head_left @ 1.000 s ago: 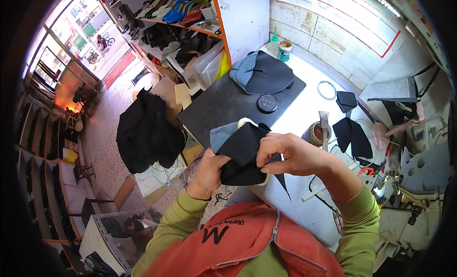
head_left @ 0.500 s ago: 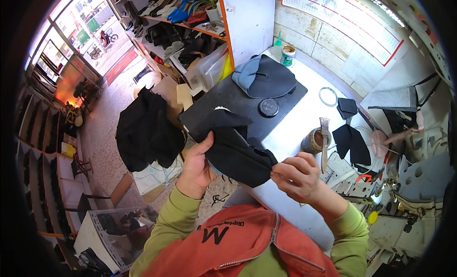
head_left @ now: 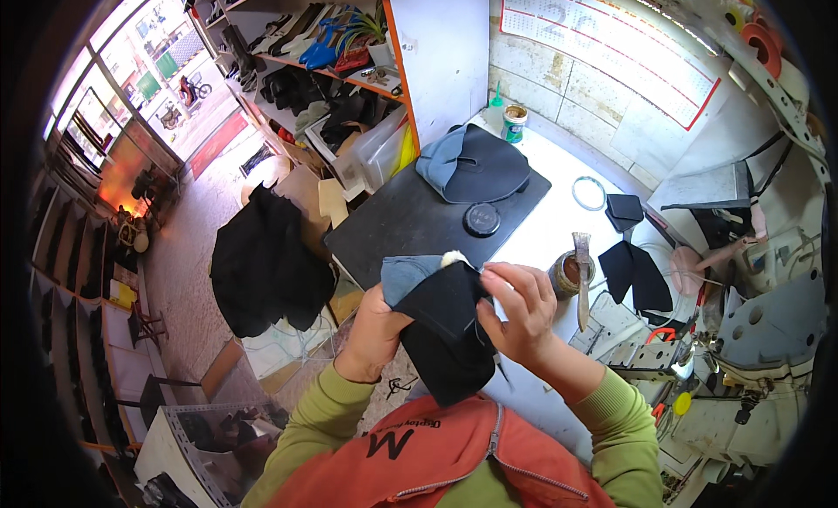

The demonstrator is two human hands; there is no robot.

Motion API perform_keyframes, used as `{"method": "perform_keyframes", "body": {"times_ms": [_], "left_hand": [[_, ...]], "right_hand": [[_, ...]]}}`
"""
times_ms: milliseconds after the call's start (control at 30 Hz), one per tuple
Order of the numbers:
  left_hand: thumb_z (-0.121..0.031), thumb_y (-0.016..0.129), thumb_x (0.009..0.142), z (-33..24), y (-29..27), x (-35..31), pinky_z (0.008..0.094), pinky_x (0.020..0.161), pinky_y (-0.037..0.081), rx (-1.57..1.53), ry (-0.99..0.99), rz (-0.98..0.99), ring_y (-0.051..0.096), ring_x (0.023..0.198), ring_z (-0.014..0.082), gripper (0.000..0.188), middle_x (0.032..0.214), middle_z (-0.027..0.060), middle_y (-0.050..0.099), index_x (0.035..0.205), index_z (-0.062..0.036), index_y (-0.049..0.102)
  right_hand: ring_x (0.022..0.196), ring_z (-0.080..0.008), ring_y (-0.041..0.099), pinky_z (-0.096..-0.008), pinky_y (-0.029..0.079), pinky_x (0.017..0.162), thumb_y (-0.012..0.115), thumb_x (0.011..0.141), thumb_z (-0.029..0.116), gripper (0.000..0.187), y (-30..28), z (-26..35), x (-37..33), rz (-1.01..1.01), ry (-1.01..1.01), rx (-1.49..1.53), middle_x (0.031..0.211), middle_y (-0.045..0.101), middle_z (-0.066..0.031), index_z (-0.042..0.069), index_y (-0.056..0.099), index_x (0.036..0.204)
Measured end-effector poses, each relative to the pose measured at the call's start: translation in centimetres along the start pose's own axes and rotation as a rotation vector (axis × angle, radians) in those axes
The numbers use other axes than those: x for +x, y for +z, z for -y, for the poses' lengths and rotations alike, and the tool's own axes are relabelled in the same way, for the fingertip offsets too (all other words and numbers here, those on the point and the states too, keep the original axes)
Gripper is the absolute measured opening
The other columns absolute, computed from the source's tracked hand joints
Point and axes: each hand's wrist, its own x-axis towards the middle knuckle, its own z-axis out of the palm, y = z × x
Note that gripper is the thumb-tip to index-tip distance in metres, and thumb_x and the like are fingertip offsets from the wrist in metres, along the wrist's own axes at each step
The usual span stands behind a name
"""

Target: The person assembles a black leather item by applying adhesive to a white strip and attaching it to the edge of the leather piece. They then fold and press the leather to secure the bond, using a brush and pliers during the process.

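Observation:
Between my hands is a black shoe upper (head_left: 445, 333) with a blue-grey lining showing at its top left and a small whitish tuft at the upper edge. My left hand (head_left: 375, 333) grips its left side, thumb over the folded cloth. At the upper right, the fingers of my right hand (head_left: 522, 312) pinch its edge. Just beyond lies a black board (head_left: 375, 233), bearing a similar upper (head_left: 489, 168) with blue-grey lining and a round black lid (head_left: 482, 219). Right of my right hand stands an open jar of brown glue (head_left: 567, 272), a brush (head_left: 582, 281) lying across it.
A heap of black cloth (head_left: 266, 259) lies to the left. On the white table are a tape ring (head_left: 588, 193), black pieces (head_left: 635, 272) and a green-labelled can (head_left: 514, 124). Machinery (head_left: 768, 325) crowds the right; a shelf of shoes (head_left: 332, 63) stands behind.
The upper has been turned so its lining and whitish tuft show, and it hangs closer to my body. My right hand has moved left and up to its top edge.

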Motion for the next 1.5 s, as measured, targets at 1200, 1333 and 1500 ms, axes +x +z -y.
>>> {"method": "perform_keyframes", "body": {"times_ms": [1200, 1333, 1500], "left_hand": [[-0.039, 0.040, 0.099, 1.5, 3.8, 2.2, 0.0376, 0.096, 0.045, -0.555, -0.335, -0.218, 0.057, 0.109, 0.0205, 0.041, 0.116, 0.0081, 0.060, 0.120, -0.0055, 0.053], [-0.036, 0.042, 0.099, 1.1, 4.5, 1.6, 0.0364, 0.102, 0.041, -0.764, -0.405, -0.099, 0.056, 0.111, 0.0204, 0.040, 0.120, 0.0091, 0.056, 0.120, -0.0033, 0.050], [-0.018, 0.052, 0.095, -1.4, 3.7, -1.7, 0.0362, 0.097, 0.043, -0.207, -0.289, 0.046, 0.054, 0.113, 0.0184, 0.034, 0.121, 0.0119, 0.055, 0.123, 0.0026, 0.049]], "right_hand": [[0.113, -0.0277, 0.052, -0.0432, 0.032, 0.103, 0.069, 0.070, 0.031, 0.060, -2.0, 4.3, 3.3, 0.625, -0.048, -0.373, 0.124, 0.055, -0.0134, 0.003, 0.054, 0.121], [0.114, -0.0243, 0.053, -0.0436, 0.031, 0.104, 0.053, 0.080, 0.019, 0.041, 0.3, 3.5, 1.6, 0.485, -0.061, -0.571, 0.122, 0.057, -0.0120, 0.003, 0.057, 0.118], [0.111, -0.0258, 0.055, -0.0451, 0.035, 0.101, 0.052, 0.080, 0.015, 0.033, -1.9, 2.5, 2.7, 0.486, -0.015, -0.275, 0.121, 0.058, -0.0130, 0.004, 0.061, 0.109]]}}
